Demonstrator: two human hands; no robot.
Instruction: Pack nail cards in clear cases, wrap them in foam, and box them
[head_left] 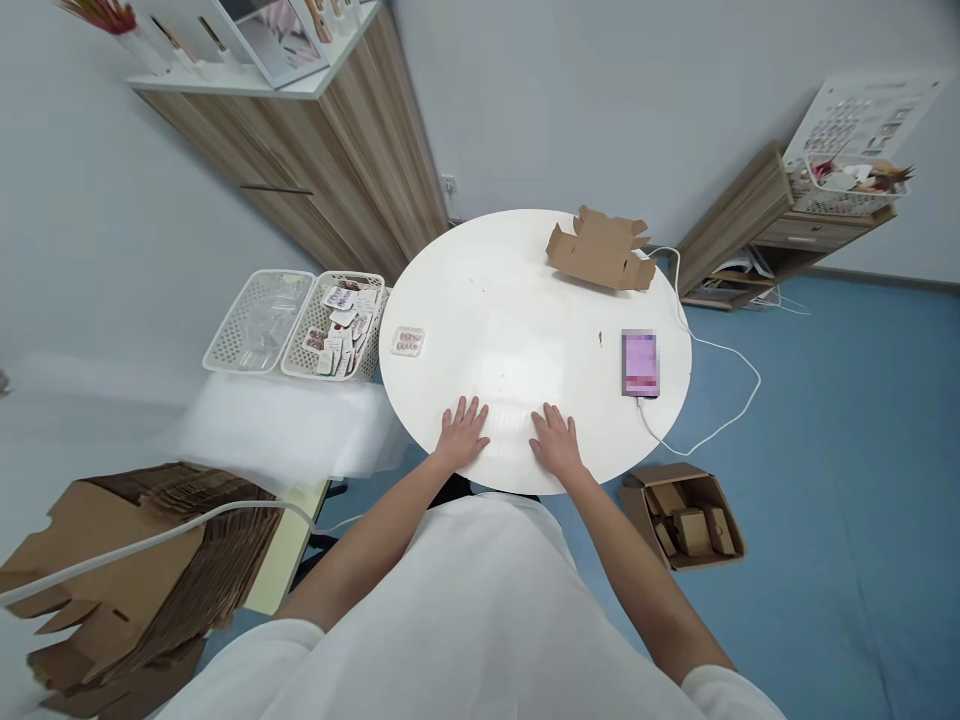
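My left hand (461, 436) lies flat on the near edge of a white oval table (480, 270), its fingers spread and holding nothing. Opposite it, my right hand (555, 443) also rests palm down with fingers apart. Up and left of my left hand sits a small clear plastic case (407, 342) with several pinkish pieces in it. A phone or small tablet (640, 363) with a blurred pinkish screen lies right of my right hand, plugged into a white cable (726, 345). Toward the far edge lies an unfolded brown cardboard box (602, 250).
Left of the table stand a white basket of small packets (335, 325) and another with clear plastic cases (259, 322). Stacked flat cardboard (142, 590) lies at lower left. An open carton (684, 517) holding small boxes is on the floor at right. Wooden cabinets (360, 130) stand behind.
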